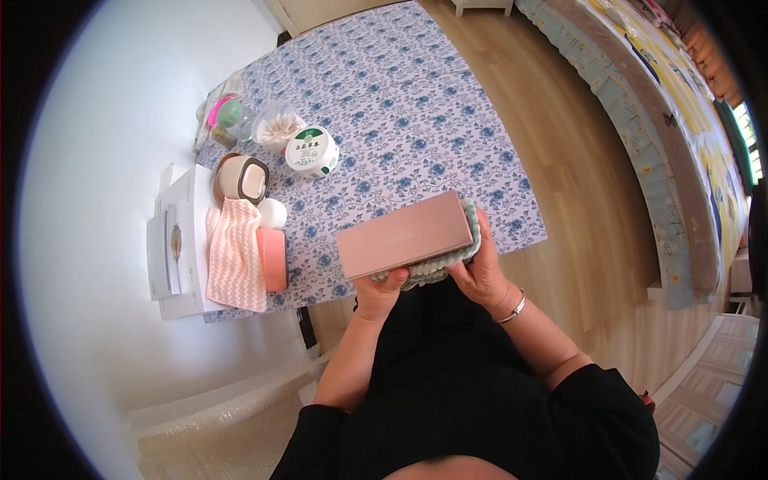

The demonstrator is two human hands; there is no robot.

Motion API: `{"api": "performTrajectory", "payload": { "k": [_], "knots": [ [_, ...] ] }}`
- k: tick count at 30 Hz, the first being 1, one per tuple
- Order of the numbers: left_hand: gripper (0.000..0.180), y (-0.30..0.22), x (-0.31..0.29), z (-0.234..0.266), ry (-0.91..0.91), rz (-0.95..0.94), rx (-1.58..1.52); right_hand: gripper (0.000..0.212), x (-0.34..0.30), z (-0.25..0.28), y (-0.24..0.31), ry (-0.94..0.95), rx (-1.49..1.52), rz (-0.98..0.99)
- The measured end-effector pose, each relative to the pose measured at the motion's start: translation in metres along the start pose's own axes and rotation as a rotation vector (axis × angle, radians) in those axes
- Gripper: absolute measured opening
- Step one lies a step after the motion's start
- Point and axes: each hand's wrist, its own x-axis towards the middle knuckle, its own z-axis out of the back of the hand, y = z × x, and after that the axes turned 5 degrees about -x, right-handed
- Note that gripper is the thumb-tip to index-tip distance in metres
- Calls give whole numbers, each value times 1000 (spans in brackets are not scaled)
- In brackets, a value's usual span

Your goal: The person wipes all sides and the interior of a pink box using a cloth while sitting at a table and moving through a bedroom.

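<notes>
Between my hands, over the near edge of the table, is a long pink box [406, 234]. A grey-green and white textured cloth [436, 266] lies under it and wraps up around its right end. My left hand [379, 294] grips the near left side from below, its thumb at the box's lower edge. At the right end, my right hand [482, 268] is closed on the cloth and box, with the thumb in front and fingers behind. Most of my fingers are hidden beneath the box and cloth.
A blue-flowered tablecloth [384, 96] covers the table. Along its left side stand a white tub [312, 152], a clear container of cotton swabs [278, 126], a brown-and-cream object [242, 178], a peach striped cloth [235, 260], a coral box [274, 260] and a white box [188, 248]. A bed [640, 104] stands right.
</notes>
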Motion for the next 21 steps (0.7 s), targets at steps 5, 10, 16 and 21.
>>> {"api": "performTrajectory", "payload": {
  "k": [5,10,16,21],
  "knots": [
    [37,-14,4,4,106,55,-15,84,30,14,24,17,-121,288],
    [42,-26,22,5,306,223,97,80,24,12,16,-55,-138,306],
    [71,-44,18,2,57,65,237,75,9,3,26,-132,-276,462],
    [64,-83,13,-4,-1,255,-263,56,-8,-5,28,-132,-335,541]
  ]
}}
